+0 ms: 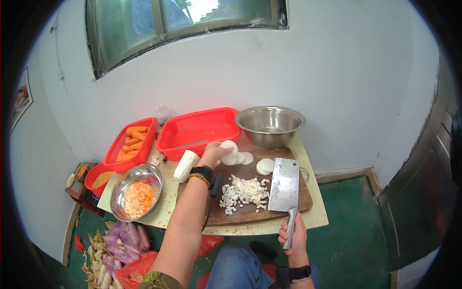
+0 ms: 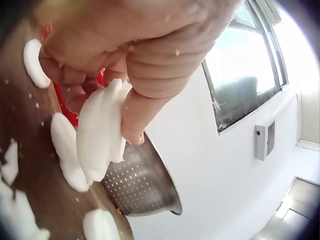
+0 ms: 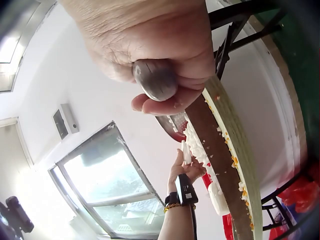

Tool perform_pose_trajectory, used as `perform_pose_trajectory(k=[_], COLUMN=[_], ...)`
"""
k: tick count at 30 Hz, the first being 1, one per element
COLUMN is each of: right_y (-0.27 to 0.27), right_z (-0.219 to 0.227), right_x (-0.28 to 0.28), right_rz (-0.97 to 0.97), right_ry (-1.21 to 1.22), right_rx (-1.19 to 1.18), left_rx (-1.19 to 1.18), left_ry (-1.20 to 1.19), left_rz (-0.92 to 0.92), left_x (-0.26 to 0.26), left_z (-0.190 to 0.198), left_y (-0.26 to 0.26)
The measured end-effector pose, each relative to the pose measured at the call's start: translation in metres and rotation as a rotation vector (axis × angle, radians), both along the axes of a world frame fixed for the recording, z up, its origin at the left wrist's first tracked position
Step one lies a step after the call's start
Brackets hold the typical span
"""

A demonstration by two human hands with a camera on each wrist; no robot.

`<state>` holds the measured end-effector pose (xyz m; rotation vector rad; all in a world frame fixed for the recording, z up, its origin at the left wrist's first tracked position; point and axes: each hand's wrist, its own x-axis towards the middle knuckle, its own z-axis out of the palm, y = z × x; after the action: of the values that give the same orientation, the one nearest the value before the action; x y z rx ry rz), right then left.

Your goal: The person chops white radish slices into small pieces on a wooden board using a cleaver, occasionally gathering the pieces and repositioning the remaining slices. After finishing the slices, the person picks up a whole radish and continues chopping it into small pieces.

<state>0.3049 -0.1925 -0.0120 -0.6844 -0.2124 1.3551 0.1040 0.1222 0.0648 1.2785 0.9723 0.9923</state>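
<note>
My left hand (image 1: 213,155) pinches a small stack of white radish slices (image 2: 100,132) between thumb and fingers, above the far part of the wooden cutting board (image 1: 226,219). More round slices (image 1: 247,158) lie on the board beside this hand, and another few slices (image 1: 264,166) sit farther right. A heap of diced white radish (image 1: 244,191) covers the board's middle. In my right hand (image 1: 297,237) is the grey handle of a cleaver (image 1: 284,185), its broad blade over the board's right side. Left of the left hand lies a thick cut piece of radish (image 1: 186,166).
A steel bowl (image 1: 157,174) holds shredded orange and pale food at the left. Behind are a basket of carrots (image 1: 150,130), a red basket (image 1: 197,115) and a perforated steel basin (image 1: 269,139). Bags (image 1: 122,239) lie on the floor at left. The table's front edge (image 1: 317,219) is near my knees.
</note>
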Motion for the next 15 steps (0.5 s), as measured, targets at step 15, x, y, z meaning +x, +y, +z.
perform_pose_trajectory(k=[15], right_y=[0.001], right_z=[0.001], right_x=[-0.004], right_rz=[-0.038], right_ry=[-0.080], right_rx=[0.001], left_rx=[0.487], left_ry=[1.002], left_rz=[0.058], left_x=[0.019], left_z=[-0.006], left_y=[-0.049])
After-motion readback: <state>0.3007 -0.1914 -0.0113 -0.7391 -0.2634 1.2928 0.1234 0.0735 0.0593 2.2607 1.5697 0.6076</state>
